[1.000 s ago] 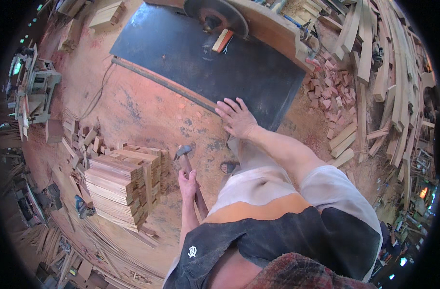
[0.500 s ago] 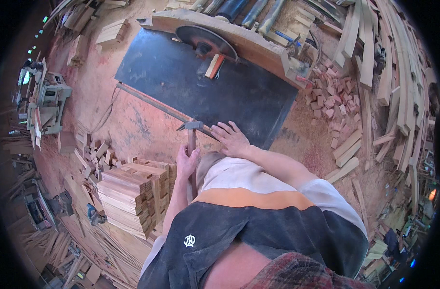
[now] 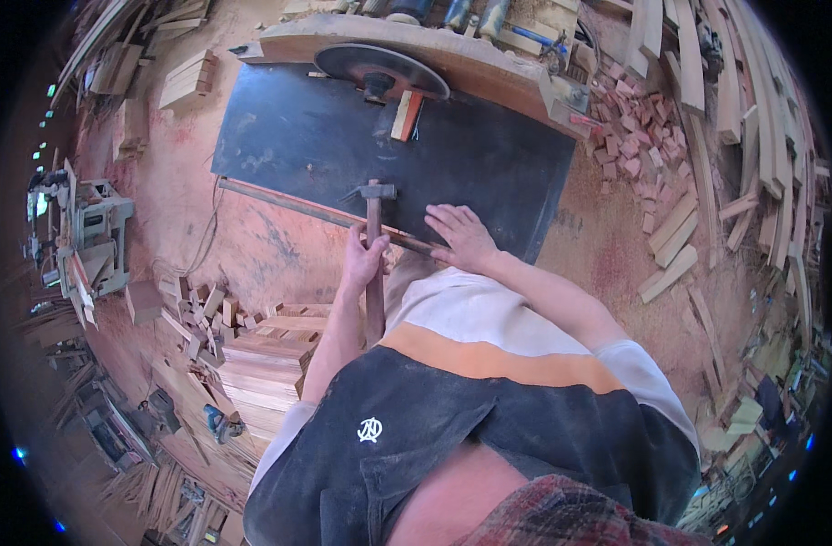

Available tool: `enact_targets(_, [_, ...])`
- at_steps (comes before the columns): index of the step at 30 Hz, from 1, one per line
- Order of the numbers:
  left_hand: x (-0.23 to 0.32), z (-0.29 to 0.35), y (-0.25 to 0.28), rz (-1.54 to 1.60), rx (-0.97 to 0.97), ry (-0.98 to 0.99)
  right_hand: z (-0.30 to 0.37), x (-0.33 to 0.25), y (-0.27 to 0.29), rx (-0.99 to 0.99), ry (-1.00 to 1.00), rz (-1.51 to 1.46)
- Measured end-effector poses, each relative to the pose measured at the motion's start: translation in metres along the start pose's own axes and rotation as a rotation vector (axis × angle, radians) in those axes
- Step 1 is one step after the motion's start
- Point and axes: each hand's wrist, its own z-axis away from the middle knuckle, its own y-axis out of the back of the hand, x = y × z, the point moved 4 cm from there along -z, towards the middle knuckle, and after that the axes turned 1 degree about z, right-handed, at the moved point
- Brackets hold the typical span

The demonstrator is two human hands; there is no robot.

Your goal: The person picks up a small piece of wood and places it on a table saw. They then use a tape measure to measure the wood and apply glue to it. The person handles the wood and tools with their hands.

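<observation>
Left hand (image 3: pixel 365 258): wrapped round hammer (image 3: pixel 374 217)
Right hand (image 3: pixel 466 238): fingers spread, resting on black tabletop (image 3: pixel 279 127)
Hammer: right hand's 9 o'clock, head toward 12; likely head-heavy, stiff; grasp lower handle (image 3: pixel 375 309)

Dull metal hammer head (image 3: pixel 378 191), wooden handle (image 3: pixel 375 300), smooth, faintly glossy tabletop (image 3: pixel 284 136)

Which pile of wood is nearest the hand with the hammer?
The neat stack of boards, nearest the left hand gripping the hammer. The jumbled blocks lie farther left; the reddish offcuts lie right of the dark table.
</observation>
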Motion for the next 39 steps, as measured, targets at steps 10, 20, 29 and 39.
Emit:
enact_targets(10, [0.053, -0.082, 0.035, -0.391, 0.327, -0.552, -0.118, 0.035, 0.016, 0.261, -0.524, -0.745])
enact_targets(20, [0.078, -0.110, 0.024, -0.439, 0.167, -0.332, -0.145, 0.049, 0.010, 0.136, -0.454, -0.729])
enact_targets(29, [0.083, -0.105, 0.027, -0.463, 0.137, -0.267, -0.143, 0.045, 0.021, 0.096, -0.462, -0.829])
enact_targets(39, [0.093, -0.115, 0.036, -0.502, 0.225, -0.299, -0.141, 0.046, 0.018, 0.091, -0.459, -0.869])
